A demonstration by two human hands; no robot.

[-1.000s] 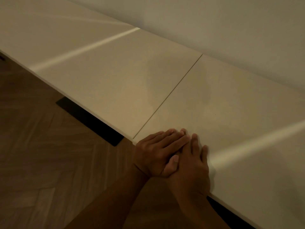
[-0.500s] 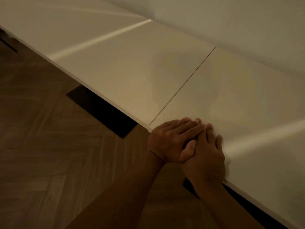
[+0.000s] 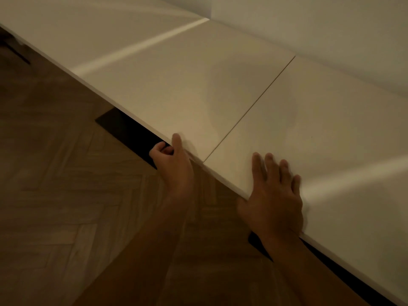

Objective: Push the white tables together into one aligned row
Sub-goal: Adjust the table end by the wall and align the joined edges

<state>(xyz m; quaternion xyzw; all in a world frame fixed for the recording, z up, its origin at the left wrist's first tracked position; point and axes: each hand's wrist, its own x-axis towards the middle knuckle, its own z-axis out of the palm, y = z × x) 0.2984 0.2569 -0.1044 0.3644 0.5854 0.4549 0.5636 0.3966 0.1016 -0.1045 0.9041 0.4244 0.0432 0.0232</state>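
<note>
Two white tables stand side by side along the wall, meeting at a thin seam that runs from the near edge to the back. The left table (image 3: 176,89) and the right table (image 3: 320,129) touch, and their front edges look level at the seam. My left hand (image 3: 174,162) grips the left table's near edge beside the seam, thumb on top and fingers curled underneath. My right hand (image 3: 276,195) lies flat on the right table's near edge with its fingers spread.
A pale wall (image 3: 331,29) runs right behind the tables. Black table feet (image 3: 128,133) show under the near edges on the herringbone wood floor (image 3: 66,206). Another dark leg sits at the far left (image 3: 15,49).
My hands were stacked together on the right table near the seam. They have parted: the left now grips the left table's edge, the right rests flat farther right.
</note>
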